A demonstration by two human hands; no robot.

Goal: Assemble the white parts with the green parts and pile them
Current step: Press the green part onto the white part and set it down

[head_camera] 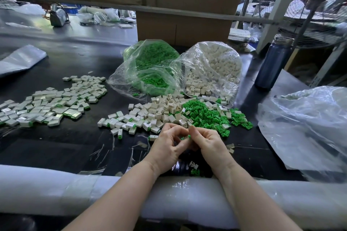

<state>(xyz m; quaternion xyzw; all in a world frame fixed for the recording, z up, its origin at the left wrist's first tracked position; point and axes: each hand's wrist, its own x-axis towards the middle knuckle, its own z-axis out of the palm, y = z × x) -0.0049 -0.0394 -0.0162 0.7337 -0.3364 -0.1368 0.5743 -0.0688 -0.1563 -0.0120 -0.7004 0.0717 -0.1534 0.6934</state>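
**Assembly well under way, with plenty of loose parts left**

Padded white foam edging (56, 191) runs along the near rim of the dark work surface (56, 148), and both forearms cross it to meet at the middle. Left hand (169, 144) and right hand (208, 142) come together with fingers curled, pinching a small green plastic part (189, 136) between them; whether a white piece is also in the grasp cannot be told, since the fingers hide it.

Judging by the spread, a good share is done: a wide, flat pile of finished white blocks with green edges (48, 105) lies to the left, and a smaller scatter of assembled pieces (124, 122) sits just ahead of the hands. Much remains. A heap of loose white plastic housings (161, 108) touches a heap of loose green plastic clips (204, 116) directly beyond the hands. Behind them, a clear plastic bag of green parts (150, 65) and a clear plastic bag of white parts (214, 69) lie open and still well filled. A few stray green clips (195, 171) rest near the wrists.
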